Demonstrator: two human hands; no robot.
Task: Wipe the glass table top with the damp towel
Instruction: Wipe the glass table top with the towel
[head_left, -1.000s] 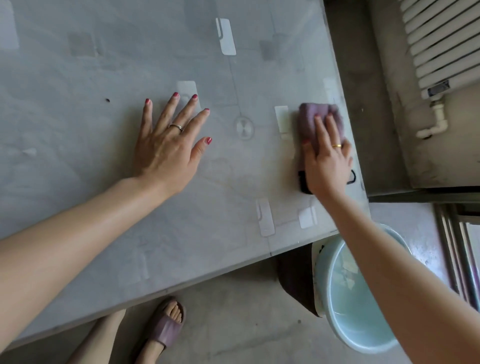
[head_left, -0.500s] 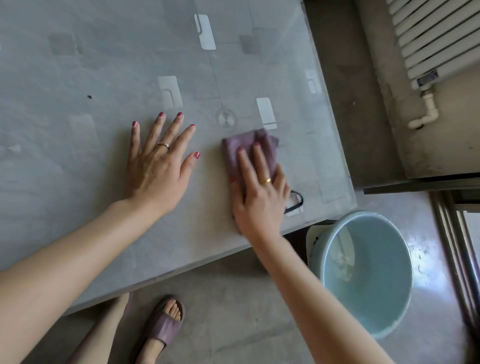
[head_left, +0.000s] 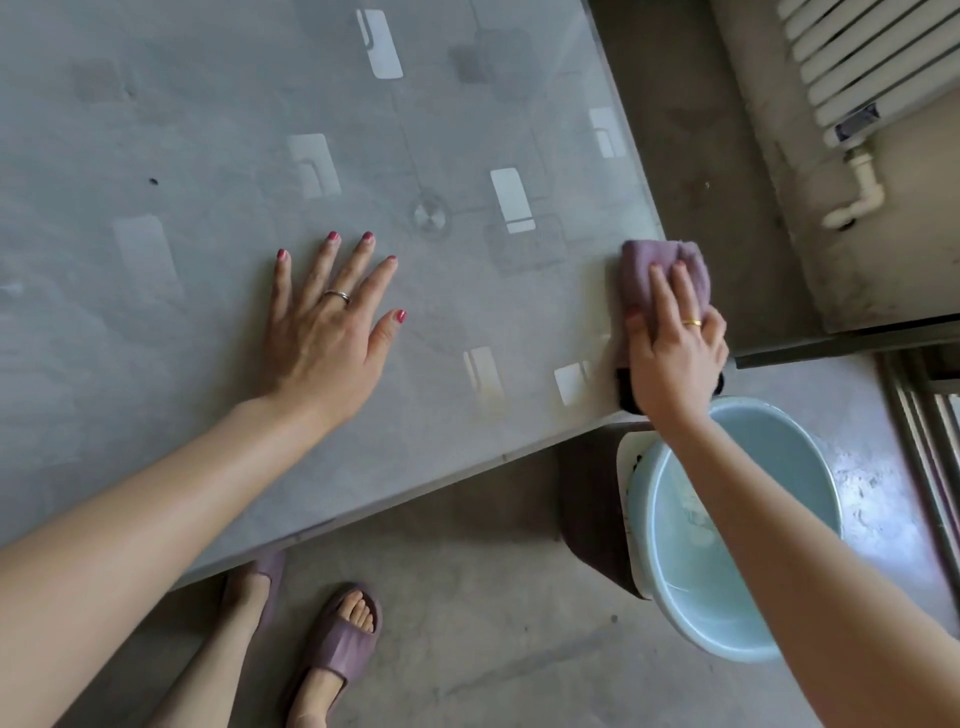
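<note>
I am pressing my right hand down on the damp purple towel, fingers laid together and slightly bent over the bunched cloth. The towel is lying on the glass counter at its right edge, close to the near right corner. I am resting my left hand flat on the glass, well apart from the towel, with fingers spread wide and palm down. A light blue basin is sitting on the floor below the near right corner, beneath my right forearm. My feet, in purple slippers, are standing on the concrete floor at the counter's near edge. A white radiator is hanging on the wall at the upper right.
</note>
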